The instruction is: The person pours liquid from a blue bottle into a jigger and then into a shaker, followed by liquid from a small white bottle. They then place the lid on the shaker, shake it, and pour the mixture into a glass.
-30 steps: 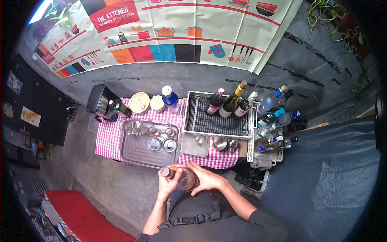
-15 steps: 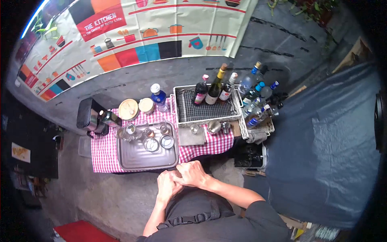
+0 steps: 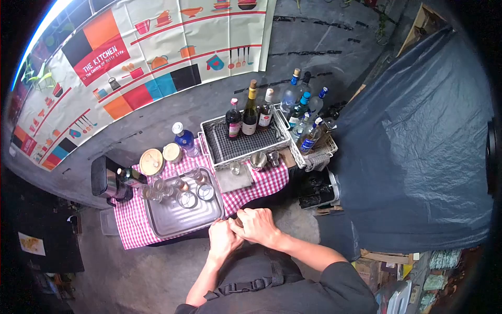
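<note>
My left hand (image 3: 224, 238) and my right hand (image 3: 258, 228) are closed together in front of my body, just off the table's front edge. A bit of something brown (image 3: 239, 222) shows between them; its kind is hidden by my fingers. The grey tray (image 3: 180, 226) lies nearest to the hands, at their upper left. On it stand several clear glasses (image 3: 186, 199), a few with a little brownish content.
Behind the tray are a wooden-lidded jar (image 3: 151, 161), a blue bottle (image 3: 184, 139) and a black appliance (image 3: 107, 178). A white wire basket (image 3: 246, 156) holds three bottles. A metal cup (image 3: 258, 160) stands before it. More bottles (image 3: 309, 140) fill a second basket at right.
My view has turned to the right, so the table and wall banner sit further left and tilted. The hands stay clasped together; the right hand's fingers have shifted slightly around the brown thing.
</note>
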A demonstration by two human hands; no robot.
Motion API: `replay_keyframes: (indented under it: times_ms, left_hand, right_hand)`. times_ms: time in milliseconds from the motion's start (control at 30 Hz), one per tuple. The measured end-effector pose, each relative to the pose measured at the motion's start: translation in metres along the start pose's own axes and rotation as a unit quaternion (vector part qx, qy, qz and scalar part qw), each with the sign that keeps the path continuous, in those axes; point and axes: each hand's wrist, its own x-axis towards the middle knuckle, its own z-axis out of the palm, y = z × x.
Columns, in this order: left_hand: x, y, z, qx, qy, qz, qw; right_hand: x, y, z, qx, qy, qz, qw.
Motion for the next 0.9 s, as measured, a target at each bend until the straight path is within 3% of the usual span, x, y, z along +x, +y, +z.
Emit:
replay_keyframes:
  times_ms: [167,267,367,400,467,633,700,733,767,833,867,900]
  left_hand:
    - [0.0,0.009,0.0,-0.075,0.029,0.08,0.994]
    - [0.001,0.015,0.006,-0.079,0.02,0.083,0.993]
    - [0.004,0.013,0.019,-0.092,0.013,0.067,0.993]
    - [0.005,0.018,0.019,-0.058,0.016,0.046,0.997]
    - [0.007,0.019,0.027,-0.007,0.042,0.027,0.999]
    - [0.017,0.02,0.041,-0.015,0.021,0.032,0.999]
    - [0.026,0.028,0.037,-0.035,-0.012,0.034,0.999]
    - [0.031,0.034,0.035,-0.071,-0.003,0.063,0.995]
    - [0.035,0.037,0.036,-0.107,0.005,0.092,0.99]
    - [0.039,0.035,0.045,-0.083,0.029,0.078,0.993]
    - [0.043,0.034,0.048,-0.108,0.014,0.054,0.993]
    - [0.047,0.036,0.048,-0.133,-0.002,0.028,0.991]
  right_hand:
    - [-0.005,0.032,0.019,0.19,0.09,-0.151,0.966]
    - [0.0,0.044,0.01,0.221,0.019,-0.185,0.957]
    - [0.004,0.041,-0.004,0.155,-0.047,-0.091,0.983]
    - [0.003,0.037,-0.007,0.155,-0.047,-0.09,0.983]
    - [-0.001,0.028,-0.01,0.034,-0.003,-0.001,0.999]
    - [0.004,0.038,-0.024,0.014,-0.025,0.054,0.998]
    - [0.01,0.064,-0.026,0.126,-0.104,-0.04,0.986]
    - [0.012,0.073,-0.027,0.183,-0.095,-0.074,0.976]
    - [0.008,0.086,-0.015,0.184,-0.094,-0.07,0.976]
    - [0.013,0.096,-0.012,0.382,0.068,-0.048,0.92]
    - [0.01,0.113,-0.024,0.463,-0.017,0.028,0.886]
    - [0.004,0.128,-0.019,0.493,0.001,0.079,0.866]
